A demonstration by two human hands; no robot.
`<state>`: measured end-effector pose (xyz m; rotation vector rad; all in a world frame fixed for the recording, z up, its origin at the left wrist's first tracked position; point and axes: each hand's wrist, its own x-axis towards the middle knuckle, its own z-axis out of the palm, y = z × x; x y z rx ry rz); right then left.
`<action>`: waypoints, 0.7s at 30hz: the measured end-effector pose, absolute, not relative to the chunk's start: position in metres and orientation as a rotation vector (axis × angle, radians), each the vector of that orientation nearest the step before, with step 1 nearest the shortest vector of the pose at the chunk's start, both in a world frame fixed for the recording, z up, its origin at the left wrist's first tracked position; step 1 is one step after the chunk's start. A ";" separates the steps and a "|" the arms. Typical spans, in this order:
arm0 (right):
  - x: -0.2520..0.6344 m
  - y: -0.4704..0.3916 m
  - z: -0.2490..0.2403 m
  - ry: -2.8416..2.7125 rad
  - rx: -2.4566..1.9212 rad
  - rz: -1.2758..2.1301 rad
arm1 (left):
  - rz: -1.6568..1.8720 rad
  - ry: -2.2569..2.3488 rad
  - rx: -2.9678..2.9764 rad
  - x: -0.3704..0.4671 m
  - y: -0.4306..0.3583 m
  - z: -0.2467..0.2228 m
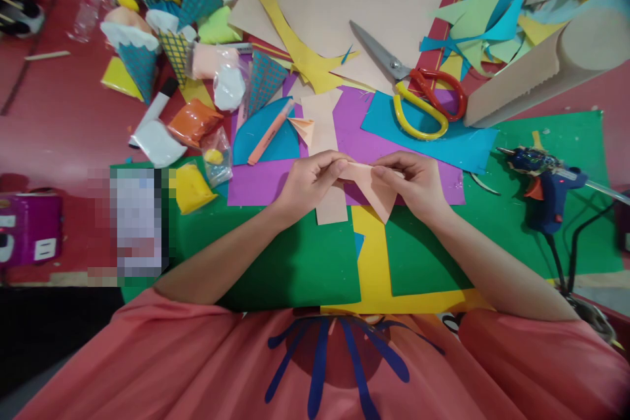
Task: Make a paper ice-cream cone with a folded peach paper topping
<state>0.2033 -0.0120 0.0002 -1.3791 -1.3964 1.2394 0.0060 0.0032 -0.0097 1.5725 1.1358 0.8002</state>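
Left hand is pinching the left end of the small peach paper piece between thumb and fingers, right hand is gripping its right side the same way. Neither is opening wide; fingers are closing tight along the upper edge. Piece is sitting at the middle of the frame, pointed flap hanging toward the viewer, left part crossing over the peach strip, the rest over the purple sheet. Looks like a fold-and-shape step: hands seem to be working the top edge, maybe setting a crease. Can't tell how sharp the crease is, fingertips are hiding most of it. A small pleated peach bit is lying just up-left of the strip, pleats showing clearly. Next move is calling for fingertip control, not force: left hand holding its end steady, right thumb running along the edge, flap staying square. Risk as I'm reading it: paper skewing or picking up a stray crease if the pull is uneven. Scissors are resting upper right of centre, blades apart, nobody touching them. Glue gun is lying at the right of the frame on the green sheet, also untouched. Peach marker is lying left of the pleated bit. Red counter is carrying everything.
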 end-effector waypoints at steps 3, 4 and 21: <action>0.203 -0.013 0.000 -1.399 -1.368 1.248 | 0.808 1.140 1.608 0.007 0.002 -0.005; 0.203 -0.013 -0.001 -1.403 -1.359 1.257 | 0.805 1.142 1.587 0.008 0.002 -0.004; 0.203 -0.014 -0.002 -1.411 -1.349 1.284 | 0.720 1.080 1.416 0.008 0.003 -0.011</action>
